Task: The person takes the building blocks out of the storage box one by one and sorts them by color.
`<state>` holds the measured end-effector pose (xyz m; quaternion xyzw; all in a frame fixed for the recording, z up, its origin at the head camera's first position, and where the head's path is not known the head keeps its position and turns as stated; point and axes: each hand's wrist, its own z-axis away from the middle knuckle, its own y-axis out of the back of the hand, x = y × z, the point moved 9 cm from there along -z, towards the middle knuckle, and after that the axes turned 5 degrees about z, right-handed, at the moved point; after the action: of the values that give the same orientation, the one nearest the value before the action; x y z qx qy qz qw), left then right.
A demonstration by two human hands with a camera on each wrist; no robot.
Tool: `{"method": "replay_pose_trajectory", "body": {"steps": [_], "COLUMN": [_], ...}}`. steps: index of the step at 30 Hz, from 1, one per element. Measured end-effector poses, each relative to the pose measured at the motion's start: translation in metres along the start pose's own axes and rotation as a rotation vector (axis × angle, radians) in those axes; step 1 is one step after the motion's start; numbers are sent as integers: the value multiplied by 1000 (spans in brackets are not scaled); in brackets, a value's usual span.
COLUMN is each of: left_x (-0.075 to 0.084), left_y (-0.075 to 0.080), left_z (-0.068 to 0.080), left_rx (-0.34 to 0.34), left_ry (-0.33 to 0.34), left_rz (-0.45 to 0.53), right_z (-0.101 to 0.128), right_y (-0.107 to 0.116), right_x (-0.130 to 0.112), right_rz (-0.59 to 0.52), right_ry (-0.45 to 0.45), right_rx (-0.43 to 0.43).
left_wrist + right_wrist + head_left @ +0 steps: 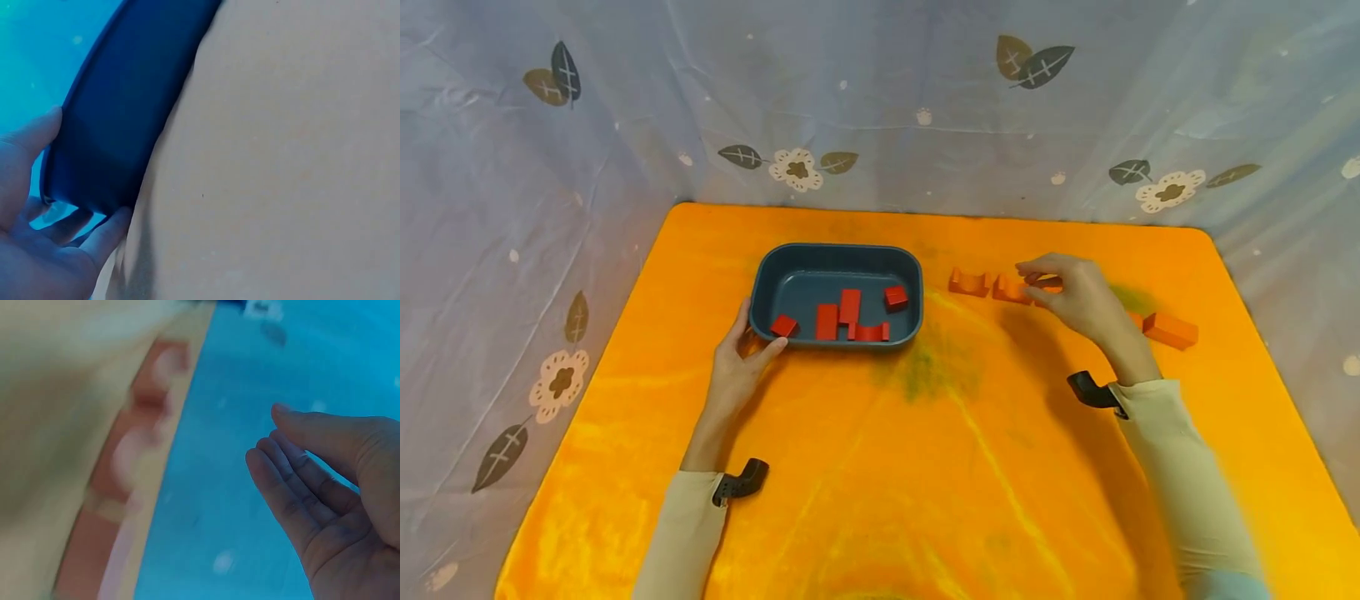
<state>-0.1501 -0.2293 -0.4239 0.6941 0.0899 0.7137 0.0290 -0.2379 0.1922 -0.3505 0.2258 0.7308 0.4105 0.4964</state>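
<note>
My left hand (737, 364) holds the near left corner of a dark blue tray (838, 251), thumb at the rim and fingers round the side. In the left wrist view, the fingertips (119, 219) touch the tray's lower edge. Inside lie several red toy blocks, among them a cube (896, 297) and an arch block (870, 332). My right hand (1086, 300) hovers over a row of orange blocks, fingers slightly bent, nothing in its grasp. Two orange arch blocks (969, 282) (1011, 289) show left of it; the hand partly hides others.
A longer orange block (1171, 330) lies at the right end of the row. The orange cloth (880, 467) covers the table. Pale patterned curtains (880, 100) hang behind and at both sides.
</note>
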Motion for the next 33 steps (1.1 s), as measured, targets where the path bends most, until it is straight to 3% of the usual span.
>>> {"method": "replay_pose_trajectory", "body": {"steps": [7, 10, 14, 18, 21, 33], "left_x": [-1, -13, -28, -28, -27, -24], "left_y": [1, 5, 7, 6, 6, 5], "left_z": [0, -3, -10, -11, -11, -10], "left_rx": [5, 17, 23, 21, 27, 18], "left_ry": [-4, -11, -31, -50, -54, -19], "left_rz": [-10, -17, -16, -13, -17, -10], "right_z": [-38, -51, -65, -76, -81, -85], "right_y": [-45, -71, -108, -136, -146, -161], "right_x": [-64, -91, -117, -125, -123, -114], "right_rz": [-37, -3, 145, 372, 474, 608], "right_ry": [139, 209, 328, 385, 381, 253], "right_rx": [-135, -195, -266, -316, -351, -405]}}
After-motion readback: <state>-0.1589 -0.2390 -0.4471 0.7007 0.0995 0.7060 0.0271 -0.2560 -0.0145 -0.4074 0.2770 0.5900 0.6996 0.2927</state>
